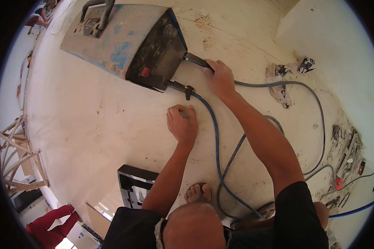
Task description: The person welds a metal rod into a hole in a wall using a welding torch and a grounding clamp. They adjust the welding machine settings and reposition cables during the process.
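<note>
A worn grey and blue welding machine (108, 43) with a black front panel and a carrying handle (106, 16) sits on the floor ahead, turned at an angle. Two cable plugs come out of its panel. My right hand (221, 79) is wrapped round the black cable plug (196, 60) at the panel's right side. The other cable plug (178, 86), with a dark clip-like piece hanging on it, is at the panel's lower corner. Just below that plug is my left hand (182, 124), its fingers loosely curled and the thumb apart, with nothing visible in it.
Blue-grey cables (217, 141) loop across the floor between my arms and to the right. An open black case (133, 186) lies beside my left forearm. Crumpled packaging (278, 85) and debris (347, 157) lie along the right wall. Wooden framing (20, 153) and a person in red trousers (54, 222) are at left.
</note>
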`<state>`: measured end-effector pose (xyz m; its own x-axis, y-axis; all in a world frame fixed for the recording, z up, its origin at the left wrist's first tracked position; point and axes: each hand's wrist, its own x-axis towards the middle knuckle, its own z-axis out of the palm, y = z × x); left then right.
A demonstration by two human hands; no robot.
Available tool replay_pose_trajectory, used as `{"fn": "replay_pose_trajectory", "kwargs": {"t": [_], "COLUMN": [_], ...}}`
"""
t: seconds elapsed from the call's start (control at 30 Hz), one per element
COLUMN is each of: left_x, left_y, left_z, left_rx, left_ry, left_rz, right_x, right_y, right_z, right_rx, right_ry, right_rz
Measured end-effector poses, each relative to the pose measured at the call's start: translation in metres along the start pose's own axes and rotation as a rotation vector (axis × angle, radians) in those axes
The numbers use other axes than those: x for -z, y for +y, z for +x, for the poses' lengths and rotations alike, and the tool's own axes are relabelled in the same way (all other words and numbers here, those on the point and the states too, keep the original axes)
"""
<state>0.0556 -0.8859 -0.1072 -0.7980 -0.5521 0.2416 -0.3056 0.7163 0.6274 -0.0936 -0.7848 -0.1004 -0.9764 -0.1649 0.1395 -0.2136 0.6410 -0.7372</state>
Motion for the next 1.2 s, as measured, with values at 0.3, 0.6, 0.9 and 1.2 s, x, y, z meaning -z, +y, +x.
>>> {"fn": "replay_pose_trajectory", "kwargs": {"t": [0.3,0.6,0.9,1.2], "left_x": [-0.004,-0.005,-0.006,-0.002], "left_y": [-0.002,-0.003,0.002,0.001], "left_z": [0.0,-0.002,-0.003,-0.001], "left_rx": [-0.059,-0.093,-0.052,-0.089], "left_ry": [0.02,0.029,-0.004,-0.031], "left_rz": [0.012,0.038,0.113,0.132], "right_x": [-0.014,-0.021,0.015,0.016], "right_y": [0.004,0.003,-0.006,-0.001], "right_z": [-0.007,-0.012,0.02,0.051], "right_rx": [0.134,0.149,-0.044,-0.259], "right_ry": [0.137,0.072,-0.255,-0.516], "right_rz": [-0.155,-0.257,-0.031,0.235]}}
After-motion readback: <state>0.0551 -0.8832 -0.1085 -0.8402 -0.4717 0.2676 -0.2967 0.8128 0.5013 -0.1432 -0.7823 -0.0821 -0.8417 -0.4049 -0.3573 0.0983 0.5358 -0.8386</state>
